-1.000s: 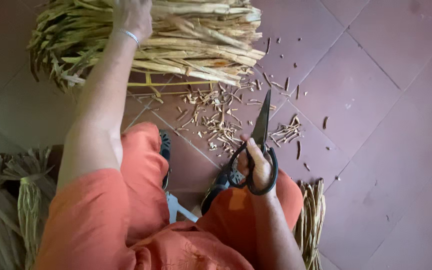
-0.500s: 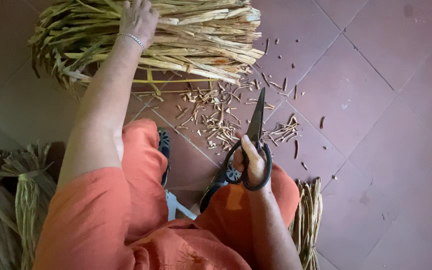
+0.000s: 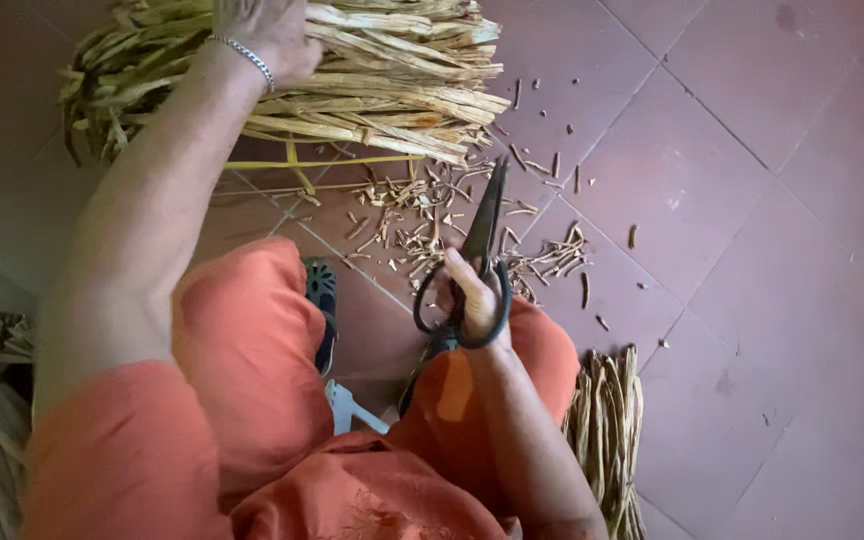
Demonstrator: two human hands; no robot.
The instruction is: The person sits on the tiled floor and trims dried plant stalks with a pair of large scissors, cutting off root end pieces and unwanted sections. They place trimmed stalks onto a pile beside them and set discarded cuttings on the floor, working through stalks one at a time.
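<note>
Red floor tiles lie under you. Your left hand [image 3: 270, 35] presses fingers onto the bundle [image 3: 352, 75]; your right hand [image 3: 472, 300] grips closed shears [image 3: 480, 240], tips just short of it. Clippings [image 3: 422, 225] already lie below; the bundle's ends look fairly even.

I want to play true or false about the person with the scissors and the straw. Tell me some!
1. The right hand holds black scissors. True.
2. The left hand lies on the big straw bundle. True.
3. The floor is green carpet. False: it is reddish tiles.
4. The scissors are cutting the bundle. False: the blades are shut and apart from it.
5. Small cut bits lie on the floor. True.
</note>
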